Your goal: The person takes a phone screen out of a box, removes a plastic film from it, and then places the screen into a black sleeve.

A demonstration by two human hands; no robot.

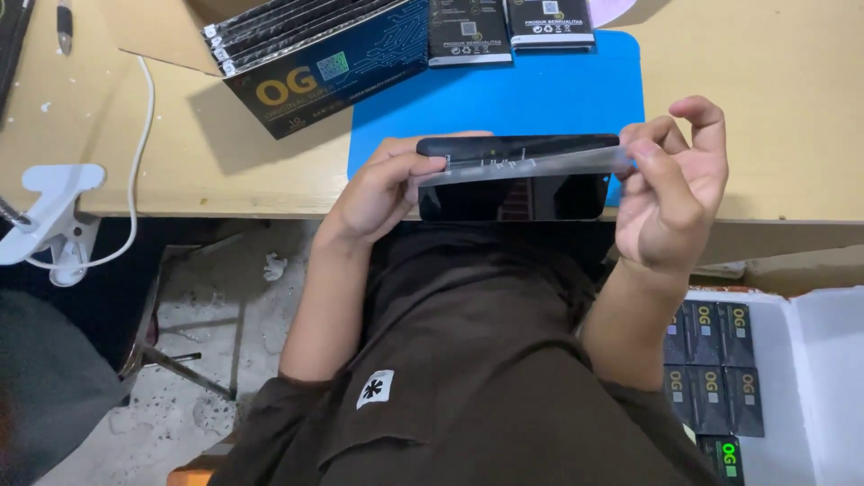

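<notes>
1. Closest to us, our left hand (382,193) has its fingers closed around the near end of the flat black glossy smartphone (517,180), thumb pressed on the face. The phone hangs at the front edge of the pale wooden tabletop (180,153), partly over our lap, so a loosened grip could drop it to the floor.
2. Our right hand (670,193) pinches one end of the thin clear plastic film strip (531,165) between thumb and forefinger, the other fingers curled loosely above. The film is stretched taut across the screen (it looks flimsy); pulling unevenly could crease or tear it, we judge, and a fingertip touching the screen could leave smudges.
3. Down at our right, the white open box of small black flat packs (792,378) sits near our elbow; a backward swing could knock it.
4. Beyond the phone lies the blue rubbery work mat (504,99).
5. Farthest off, the open dark blue cardboard carton (315,63) rests tilted; it might tip and spill.
</notes>
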